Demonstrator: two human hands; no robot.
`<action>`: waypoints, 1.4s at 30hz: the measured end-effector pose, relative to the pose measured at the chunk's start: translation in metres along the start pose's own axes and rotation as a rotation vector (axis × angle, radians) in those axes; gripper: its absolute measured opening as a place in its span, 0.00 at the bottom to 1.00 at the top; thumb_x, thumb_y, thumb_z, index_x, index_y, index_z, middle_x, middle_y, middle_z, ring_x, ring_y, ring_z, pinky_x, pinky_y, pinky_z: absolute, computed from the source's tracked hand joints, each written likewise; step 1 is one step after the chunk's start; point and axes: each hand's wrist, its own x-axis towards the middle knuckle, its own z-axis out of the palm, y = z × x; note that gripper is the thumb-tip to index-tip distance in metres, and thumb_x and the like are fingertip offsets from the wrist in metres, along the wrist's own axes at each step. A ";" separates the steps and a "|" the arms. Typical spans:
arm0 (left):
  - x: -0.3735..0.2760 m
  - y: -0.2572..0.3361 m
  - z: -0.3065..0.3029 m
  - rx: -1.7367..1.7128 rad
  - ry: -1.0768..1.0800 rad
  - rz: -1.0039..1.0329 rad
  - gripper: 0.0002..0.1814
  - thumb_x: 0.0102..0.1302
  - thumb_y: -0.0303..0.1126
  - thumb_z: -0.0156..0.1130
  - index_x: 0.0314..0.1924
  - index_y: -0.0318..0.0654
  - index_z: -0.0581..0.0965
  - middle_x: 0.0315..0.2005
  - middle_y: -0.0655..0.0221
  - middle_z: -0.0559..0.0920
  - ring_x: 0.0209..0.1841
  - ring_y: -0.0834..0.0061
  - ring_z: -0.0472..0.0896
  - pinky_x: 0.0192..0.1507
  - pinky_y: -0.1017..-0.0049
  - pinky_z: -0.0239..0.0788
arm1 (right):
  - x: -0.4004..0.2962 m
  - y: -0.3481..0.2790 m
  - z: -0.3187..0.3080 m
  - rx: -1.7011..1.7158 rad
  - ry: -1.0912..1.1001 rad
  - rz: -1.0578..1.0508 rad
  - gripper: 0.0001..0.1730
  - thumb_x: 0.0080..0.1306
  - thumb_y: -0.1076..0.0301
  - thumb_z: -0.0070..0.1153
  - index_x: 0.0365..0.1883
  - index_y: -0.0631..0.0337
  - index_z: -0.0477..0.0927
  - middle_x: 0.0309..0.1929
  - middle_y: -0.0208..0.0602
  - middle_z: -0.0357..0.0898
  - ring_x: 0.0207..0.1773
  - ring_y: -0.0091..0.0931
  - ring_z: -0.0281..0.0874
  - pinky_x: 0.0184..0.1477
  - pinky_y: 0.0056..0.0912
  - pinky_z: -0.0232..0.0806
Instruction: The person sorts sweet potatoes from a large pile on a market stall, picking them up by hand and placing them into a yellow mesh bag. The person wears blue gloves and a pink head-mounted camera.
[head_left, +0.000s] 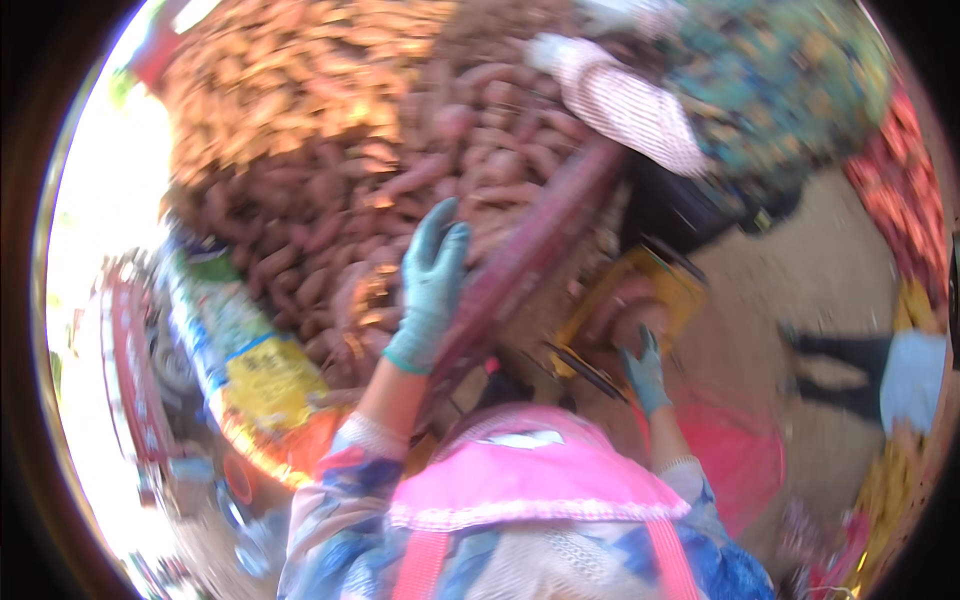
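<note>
Reddish sweet potatoes lie in a large heap. Over the heap's near edge is my left hand in a light teal glove, fingers apart, holding nothing that I can see. Beside it runs the dark red rail of the bed that holds the heap. Lower down to the right, my right hand, in a matching glove, is at the near edge of a yellow crate with sweet potatoes inside. The picture is blurred, and whether this hand grips anything is unclear.
Across the rail, a co-worker's checked sleeve and gloved hand reach to the heap. A pink mesh bag lies right of my right arm. Another person stands at the far right. Coloured sacking lines the heap's left edge.
</note>
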 end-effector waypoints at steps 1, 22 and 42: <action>0.013 0.007 -0.009 0.048 0.015 0.078 0.20 0.73 0.31 0.59 0.62 0.34 0.74 0.53 0.71 0.80 0.51 0.82 0.77 0.54 0.79 0.70 | 0.006 0.010 0.010 -0.079 -0.058 0.004 0.39 0.64 0.55 0.61 0.68 0.68 0.65 0.68 0.60 0.65 0.71 0.51 0.61 0.70 0.46 0.59; 0.292 -0.095 -0.360 1.011 0.988 -0.362 0.42 0.61 0.66 0.55 0.64 0.43 0.71 0.60 0.49 0.74 0.63 0.46 0.72 0.64 0.49 0.61 | 0.092 -0.388 0.030 -0.131 -0.137 -0.855 0.21 0.62 0.60 0.63 0.52 0.57 0.80 0.47 0.39 0.81 0.53 0.40 0.77 0.64 0.48 0.62; 0.086 0.039 -0.081 -0.052 0.421 0.072 0.25 0.61 0.39 0.68 0.53 0.33 0.72 0.45 0.63 0.78 0.45 0.72 0.77 0.49 0.71 0.72 | 0.063 -0.375 0.008 0.870 -0.235 -0.611 0.46 0.59 0.54 0.71 0.70 0.64 0.64 0.62 0.47 0.72 0.64 0.36 0.71 0.66 0.39 0.62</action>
